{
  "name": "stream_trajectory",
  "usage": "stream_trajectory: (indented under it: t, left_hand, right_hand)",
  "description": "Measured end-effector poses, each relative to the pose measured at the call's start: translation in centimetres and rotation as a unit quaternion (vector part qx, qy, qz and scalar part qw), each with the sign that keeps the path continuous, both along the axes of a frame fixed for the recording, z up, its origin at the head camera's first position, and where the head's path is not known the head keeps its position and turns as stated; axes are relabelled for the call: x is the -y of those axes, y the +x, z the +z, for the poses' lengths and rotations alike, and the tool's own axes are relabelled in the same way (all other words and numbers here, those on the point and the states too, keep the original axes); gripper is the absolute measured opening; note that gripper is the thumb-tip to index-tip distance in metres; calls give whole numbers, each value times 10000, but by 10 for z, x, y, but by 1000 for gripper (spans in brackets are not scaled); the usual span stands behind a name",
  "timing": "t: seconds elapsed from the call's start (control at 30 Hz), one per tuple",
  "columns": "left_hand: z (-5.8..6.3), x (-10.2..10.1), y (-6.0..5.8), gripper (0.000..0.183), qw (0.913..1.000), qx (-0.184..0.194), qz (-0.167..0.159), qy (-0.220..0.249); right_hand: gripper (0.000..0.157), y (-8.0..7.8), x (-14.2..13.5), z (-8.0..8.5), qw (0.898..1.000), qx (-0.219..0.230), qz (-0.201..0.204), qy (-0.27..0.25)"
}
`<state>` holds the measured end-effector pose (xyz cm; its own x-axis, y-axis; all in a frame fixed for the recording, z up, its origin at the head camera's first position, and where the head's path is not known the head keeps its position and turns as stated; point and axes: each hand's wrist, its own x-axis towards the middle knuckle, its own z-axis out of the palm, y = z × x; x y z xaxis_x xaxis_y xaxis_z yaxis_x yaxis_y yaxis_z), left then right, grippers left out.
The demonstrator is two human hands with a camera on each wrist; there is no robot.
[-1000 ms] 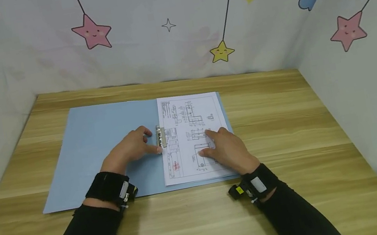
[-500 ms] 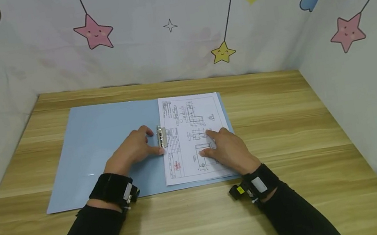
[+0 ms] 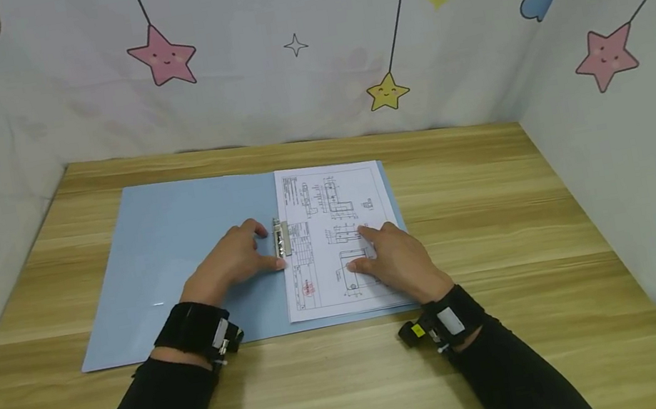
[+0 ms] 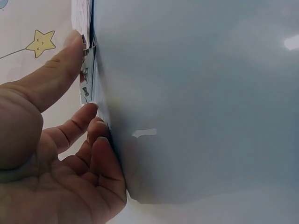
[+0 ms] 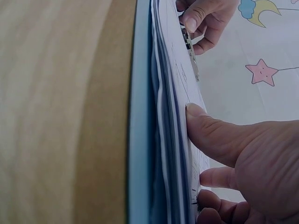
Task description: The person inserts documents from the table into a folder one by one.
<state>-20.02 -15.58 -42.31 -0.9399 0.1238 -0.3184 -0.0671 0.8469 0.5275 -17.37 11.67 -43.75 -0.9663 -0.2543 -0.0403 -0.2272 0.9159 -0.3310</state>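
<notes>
A light blue file folder (image 3: 179,211) lies spread open on the wooden table. Its right half bears a stack of white sheets (image 3: 322,270), the top one printed with technical drawings and a red stamp. A metal clip (image 3: 281,238) sits along the stack's left edge. My left hand (image 3: 229,256) is beside this clip, thumb at its near end and index finger close to its far end; the other fingers rest bent against the folder in the left wrist view. My right hand (image 3: 398,258) rests on the top sheet, thumb and index finger spread over the drawings.
The wooden table (image 3: 466,210) extends around the folder. A white cloth (image 3: 260,107) with printed stars and clouds hangs behind it and along both sides. Black straps with small cameras are worn on both wrists.
Both hands keep their places at the clip and on the sheets. The head view has shifted very slightly; otherwise nothing visibly differs.
</notes>
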Motion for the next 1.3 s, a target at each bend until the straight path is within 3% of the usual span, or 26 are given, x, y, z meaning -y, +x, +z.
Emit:
stream_trajectory:
  t: [0.73, 0.9, 1.07, 1.3]
  left_hand:
    - [6, -5, 4, 78, 9998, 36, -149, -121]
    - [5, 1, 14, 87, 9965, -376, -160, -731]
    - [13, 28, 29, 91, 9890, -661, 54, -1322]
    - [24, 89, 50, 108, 9921, -234, 311, -1189]
  right_hand:
    - [76, 1, -4, 1, 9999, -30, -73, 67]
    - [75, 0, -10, 0, 9999, 23, -120, 47]
    - [75, 1, -23, 2, 9997, 58, -171, 147]
    - [75, 6, -51, 1, 9990, -19, -301, 315]
